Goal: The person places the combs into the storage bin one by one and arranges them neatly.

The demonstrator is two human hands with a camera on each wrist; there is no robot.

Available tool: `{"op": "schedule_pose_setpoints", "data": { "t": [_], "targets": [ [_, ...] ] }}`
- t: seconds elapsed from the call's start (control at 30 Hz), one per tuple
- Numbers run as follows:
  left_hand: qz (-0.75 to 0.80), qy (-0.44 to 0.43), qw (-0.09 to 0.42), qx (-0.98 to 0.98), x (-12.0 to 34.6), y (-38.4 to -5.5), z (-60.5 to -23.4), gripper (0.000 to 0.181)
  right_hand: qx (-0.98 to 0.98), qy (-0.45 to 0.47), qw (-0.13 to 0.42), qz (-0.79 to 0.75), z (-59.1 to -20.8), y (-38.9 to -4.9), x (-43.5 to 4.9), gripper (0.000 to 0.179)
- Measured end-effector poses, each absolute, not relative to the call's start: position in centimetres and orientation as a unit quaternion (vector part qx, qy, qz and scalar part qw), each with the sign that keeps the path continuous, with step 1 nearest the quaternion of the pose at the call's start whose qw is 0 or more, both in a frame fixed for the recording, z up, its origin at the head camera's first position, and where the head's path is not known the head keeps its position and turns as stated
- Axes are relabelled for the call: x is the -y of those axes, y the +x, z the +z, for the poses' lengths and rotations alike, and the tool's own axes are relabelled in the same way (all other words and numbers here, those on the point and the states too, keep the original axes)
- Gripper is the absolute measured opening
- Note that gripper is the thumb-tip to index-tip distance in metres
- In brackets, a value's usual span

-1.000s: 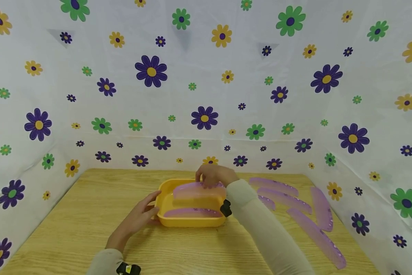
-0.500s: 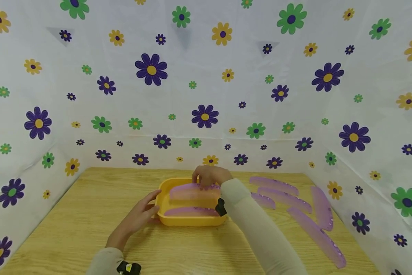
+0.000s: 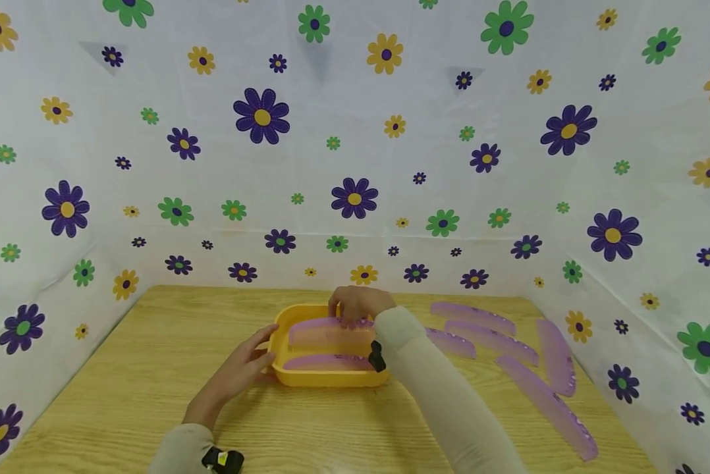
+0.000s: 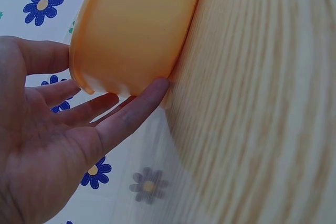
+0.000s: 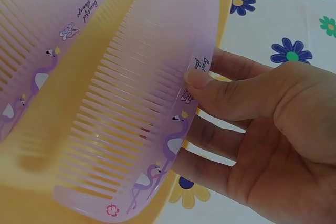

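Purple comb (image 5: 178, 35) pinched in the right hand (image 3: 361, 303) is best lowered gently, tbh, tray (image 3: 325, 379) underneath steadied by the spread-out left hand (image 3: 242, 365).

On the pale wood-grain worktop (image 3: 124, 368), a broad bare stretch offered passage left of the oblong yellow plastic tray (image 3: 331, 379), and another ran nearer than the tray, between the forearms. The left hand (image 3: 236, 368) obstructed the tray's left end, its fingers touching the outside. The right hand (image 3: 357, 304), pinching a translucent purple comb (image 3: 325, 336), took up the tray's far half; a second purple plastic comb (image 3: 322, 362) lay along the near wall, with a narrow gap between the two. Rightward, the cream sleeve (image 3: 444, 388) and five scattered purple plastic combs (image 3: 546, 403) hindered passage. White flower-printed sheeting (image 3: 307, 164) bounded left, far and right.
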State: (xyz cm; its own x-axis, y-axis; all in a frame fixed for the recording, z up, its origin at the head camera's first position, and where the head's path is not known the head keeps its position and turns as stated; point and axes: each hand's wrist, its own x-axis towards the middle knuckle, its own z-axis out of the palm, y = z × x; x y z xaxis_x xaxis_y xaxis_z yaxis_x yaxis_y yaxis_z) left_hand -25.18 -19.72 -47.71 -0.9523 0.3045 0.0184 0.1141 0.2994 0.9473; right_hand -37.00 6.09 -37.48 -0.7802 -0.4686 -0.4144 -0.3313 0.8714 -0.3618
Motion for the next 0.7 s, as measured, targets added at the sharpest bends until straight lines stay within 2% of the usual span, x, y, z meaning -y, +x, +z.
{"op": "schedule_pose_setpoints", "data": {
  "t": [0.33,0.7],
  "targets": [
    [0.577,0.125,0.081,-0.803,19.7,-25.3,-47.8,0.061,-0.936,-0.171,0.267,-0.154,-38.5,-37.3,-5.6,0.028],
    [0.578,0.137,0.077,-0.8,19.8,-25.3,-47.7,0.06,-0.933,-0.176,0.272,-0.155,-38.8,-37.1,-5.4,0.025]
  ]
}}
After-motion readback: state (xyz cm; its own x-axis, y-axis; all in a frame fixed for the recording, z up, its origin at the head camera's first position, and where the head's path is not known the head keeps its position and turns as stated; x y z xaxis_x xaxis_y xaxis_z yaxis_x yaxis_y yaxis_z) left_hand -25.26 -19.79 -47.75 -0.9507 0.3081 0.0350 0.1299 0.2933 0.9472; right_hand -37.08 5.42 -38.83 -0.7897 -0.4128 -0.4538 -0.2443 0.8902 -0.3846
